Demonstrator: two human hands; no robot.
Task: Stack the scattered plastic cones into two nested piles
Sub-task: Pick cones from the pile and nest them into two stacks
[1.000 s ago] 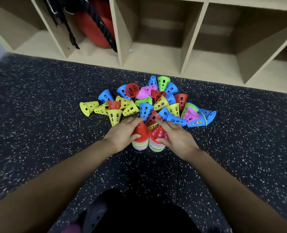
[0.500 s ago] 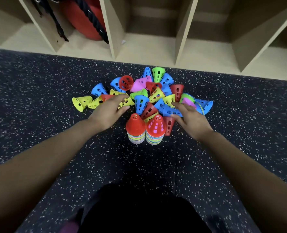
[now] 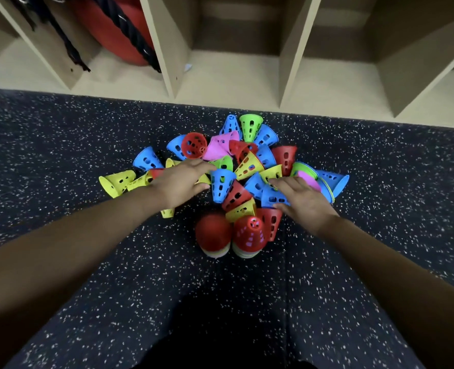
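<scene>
Both left hand [image 3: 176, 183] and right hand [image 3: 304, 202] now deeper among scattered cones [image 3: 247, 166].

The left pile [image 3: 213, 234] stands just beside the right pile [image 3: 249, 234], scattered cones [image 3: 247, 166] behind them, cubbies [image 3: 233, 75] beyond.

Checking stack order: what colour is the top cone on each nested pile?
Red on both: left pile, right pile; head view.

Soft, even indoor light falls on your dark speckled rubber floor [image 3: 60, 161], while the far beige wooden cubby shelves [image 3: 236, 83] sink into shade inside. Your wide lens bows their lines toward the edges, and the near red-topped nested cone stack [image 3: 213, 235] blurs soft.
</scene>
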